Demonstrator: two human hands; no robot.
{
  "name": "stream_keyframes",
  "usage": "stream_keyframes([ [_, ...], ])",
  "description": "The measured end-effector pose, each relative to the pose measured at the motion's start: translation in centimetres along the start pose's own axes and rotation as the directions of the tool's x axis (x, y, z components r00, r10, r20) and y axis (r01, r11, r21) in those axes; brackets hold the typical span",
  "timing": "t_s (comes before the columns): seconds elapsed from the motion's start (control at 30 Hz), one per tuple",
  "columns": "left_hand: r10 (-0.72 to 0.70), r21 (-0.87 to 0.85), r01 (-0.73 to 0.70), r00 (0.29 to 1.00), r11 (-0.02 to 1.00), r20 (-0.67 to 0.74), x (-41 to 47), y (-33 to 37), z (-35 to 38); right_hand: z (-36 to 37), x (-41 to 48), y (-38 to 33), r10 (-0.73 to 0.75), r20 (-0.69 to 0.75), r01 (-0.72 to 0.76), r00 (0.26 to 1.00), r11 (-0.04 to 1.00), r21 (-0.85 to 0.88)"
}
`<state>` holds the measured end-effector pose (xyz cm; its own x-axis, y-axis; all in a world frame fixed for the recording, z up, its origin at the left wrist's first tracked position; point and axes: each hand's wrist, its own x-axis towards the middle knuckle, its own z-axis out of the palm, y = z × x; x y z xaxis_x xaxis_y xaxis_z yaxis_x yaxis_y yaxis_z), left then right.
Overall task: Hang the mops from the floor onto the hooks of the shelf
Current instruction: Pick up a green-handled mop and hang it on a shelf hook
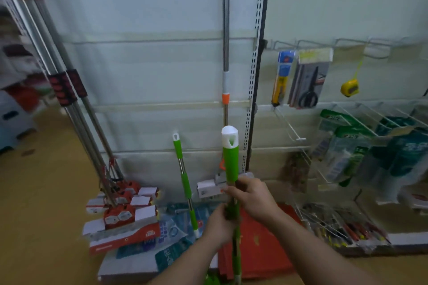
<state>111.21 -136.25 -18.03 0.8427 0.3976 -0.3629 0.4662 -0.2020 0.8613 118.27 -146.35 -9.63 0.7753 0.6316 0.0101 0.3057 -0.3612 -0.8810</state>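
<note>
Both hands curled round the green mop [230, 162], right hand [253, 196] above left hand [218, 224], upright before the shelf back [139, 76]; lifting, its white cap [229, 135] may miss a hook out of view, or the pole may topple the 2nd green mop [185, 180] alongside.

Shop goods above a tan floor [46, 215]
Packaged scissors [309, 85], a yellow cutter [281, 81] and a yellow tape measure [349, 87] hang at right above wire baskets [289, 127] of green packets [342, 139]; red bags [261, 250] and blue packets [171, 233] lie at the wall's foot.
</note>
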Motion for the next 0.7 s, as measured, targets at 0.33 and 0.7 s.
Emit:
stream_keyframes([
  [0.33,0.163,-0.22,-0.204,0.968,0.954,-0.19,-2.7,5.6,-5.5,-2.0,2.1,-8.2,-0.187,-0.085,0.19,0.979,0.981,0.039],
  [0.7,0.407,-0.181,-0.464,0.869,0.867,-0.28,-2.6,12.9,-17.0,-2.0,7.7,-21.6,-0.352,-0.141,0.357,0.925,0.934,0.008],
])
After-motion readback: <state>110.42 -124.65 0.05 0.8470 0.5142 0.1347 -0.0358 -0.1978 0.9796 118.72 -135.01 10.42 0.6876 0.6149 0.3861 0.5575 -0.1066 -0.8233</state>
